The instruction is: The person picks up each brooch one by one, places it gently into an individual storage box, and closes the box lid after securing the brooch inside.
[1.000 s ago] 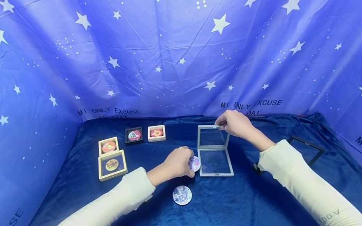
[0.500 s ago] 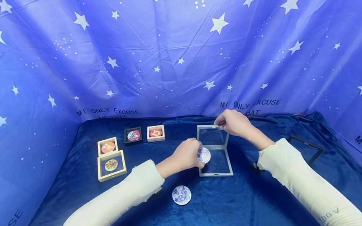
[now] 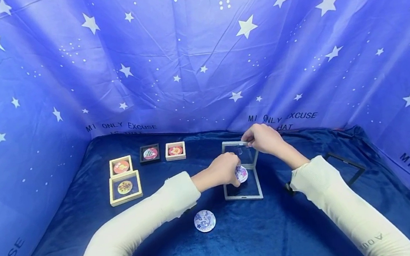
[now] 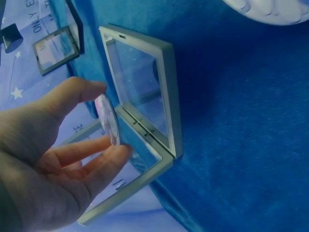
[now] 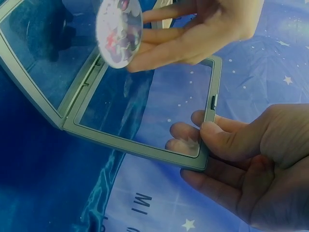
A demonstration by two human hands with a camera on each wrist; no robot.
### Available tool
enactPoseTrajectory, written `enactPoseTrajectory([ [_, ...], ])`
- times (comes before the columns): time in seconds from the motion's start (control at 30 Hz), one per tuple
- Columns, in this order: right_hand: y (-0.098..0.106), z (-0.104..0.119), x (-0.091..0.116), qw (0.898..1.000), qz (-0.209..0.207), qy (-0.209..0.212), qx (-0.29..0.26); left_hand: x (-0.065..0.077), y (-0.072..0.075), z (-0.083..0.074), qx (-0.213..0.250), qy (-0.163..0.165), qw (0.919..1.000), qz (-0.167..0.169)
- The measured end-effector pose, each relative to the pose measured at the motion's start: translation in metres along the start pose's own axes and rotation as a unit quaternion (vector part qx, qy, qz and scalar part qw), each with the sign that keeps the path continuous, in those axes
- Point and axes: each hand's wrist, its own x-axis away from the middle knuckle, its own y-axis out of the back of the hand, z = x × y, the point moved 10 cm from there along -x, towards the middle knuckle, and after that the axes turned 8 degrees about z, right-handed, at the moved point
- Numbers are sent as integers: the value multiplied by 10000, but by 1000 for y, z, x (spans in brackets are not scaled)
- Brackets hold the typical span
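Note:
My left hand [image 3: 224, 170] pinches a round badge [image 3: 241, 174] with a purple and pink print by its edge. It holds the badge tilted, over the lower half of a grey hinged display frame [image 3: 244, 197] with clear film panes. The frame stands unfolded, one half flat on the blue cloth and the other raised. At the raised half's top corner, my right hand [image 3: 265, 139] grips the rim between thumb and fingers; the right wrist view shows some fingers through the film [image 5: 140, 106]. A second round badge [image 3: 204, 221], white and purple, lies on the cloth nearer me.
At the left, two cream frames [image 3: 126, 202] hold round badges. Behind them stand a black frame [image 3: 151, 160] and a smaller cream frame [image 3: 176, 157], each with a red badge. A black unfolded frame [image 3: 345, 161] lies right, partly behind my right sleeve. Starry curtains [image 3: 177, 40] surround the cloth.
My left hand has carried the badge rightward, from beside the grey frame to over its lower half. The right hand keeps its grip on the raised half.

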Motion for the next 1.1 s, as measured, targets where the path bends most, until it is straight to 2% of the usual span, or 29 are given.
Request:
enactPoseTrajectory([
  [0.27,1,1,0,10000,20,-26,45,-15,-11,-2,-138,135,9982,572],
  [0.5,2,3,1,10000,9,-7,70,-20,-21,-1,-123,125,9960,873],
  [0.73,3,3,0,10000,-13,-16,92,-21,-25,-2,-67,134,9955,932],
  [1.1,-1,-1,-2,10000,49,-75,39,-23,-27,-6,-382,53,9962,782],
])
